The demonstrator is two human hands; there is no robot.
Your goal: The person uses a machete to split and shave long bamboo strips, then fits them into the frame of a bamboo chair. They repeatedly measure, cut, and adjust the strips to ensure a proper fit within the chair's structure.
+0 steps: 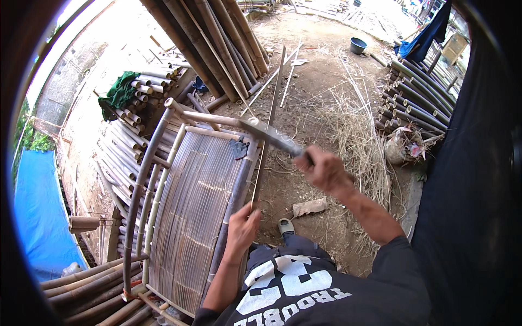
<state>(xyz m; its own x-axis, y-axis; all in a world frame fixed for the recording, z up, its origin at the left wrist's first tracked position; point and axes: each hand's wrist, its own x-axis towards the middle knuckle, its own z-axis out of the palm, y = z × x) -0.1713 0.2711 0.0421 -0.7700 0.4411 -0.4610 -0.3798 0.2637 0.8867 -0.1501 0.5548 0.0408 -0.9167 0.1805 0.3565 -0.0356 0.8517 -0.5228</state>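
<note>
My right hand (324,169) is closed around the handle of a machete (274,138), whose wide grey blade points up and left. That blade lies across a long bamboo strip (273,103); whether it touches the strip I cannot tell. My left hand (243,225) grips the strip's near end, and the strip runs away from me to the far ground. Beside my left arm is a bamboo bench (187,206) with a slatted seat and a pole backrest. A small dark rag (238,148) lies on the bench's far right corner.
Stacked bamboo poles (144,87) lie left, partly under a green cloth (120,89). Thick poles (209,43) lean ahead; another stack (416,98) is at right. Shavings (348,119) cover the ground. A dark bucket (358,45) stands far off; a blue tarp (43,212) hangs left.
</note>
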